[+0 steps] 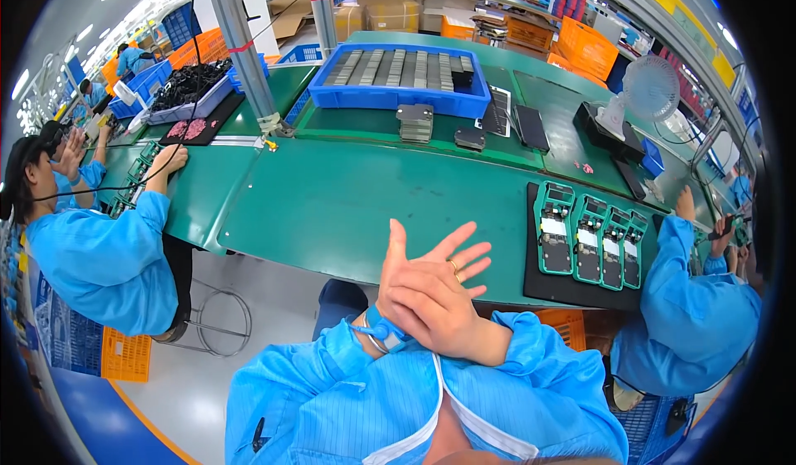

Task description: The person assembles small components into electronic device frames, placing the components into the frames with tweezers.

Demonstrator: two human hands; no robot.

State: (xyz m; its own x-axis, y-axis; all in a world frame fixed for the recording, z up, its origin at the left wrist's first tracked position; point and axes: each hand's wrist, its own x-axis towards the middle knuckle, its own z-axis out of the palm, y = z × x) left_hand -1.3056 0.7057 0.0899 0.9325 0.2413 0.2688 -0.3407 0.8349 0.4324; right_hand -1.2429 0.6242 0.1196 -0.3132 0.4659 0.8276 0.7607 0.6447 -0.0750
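Observation:
My left hand point(439, 254) is raised near the table's front edge, its thumb up and fingers spread, with a ring on one finger. Across its palm lies my right hand point(433, 306), its fingers bent over the base of the left hand. Neither hand holds a tool or part. A blue wrist strap point(386, 333) with a cord circles my left wrist. The nearest objects are several green-framed handheld device housings point(588, 239), lined up on a black mat point(543, 288) to the right.
On the green table point(356, 187) stands a blue tray point(394, 98) of grey flat parts. Before it sit stacked plates point(415, 123); a black flat device point(531, 128) and a fan point(649, 92) stand farther right. Co-workers sit left point(108, 254) and right point(692, 307). A metal post point(240, 42) rises left.

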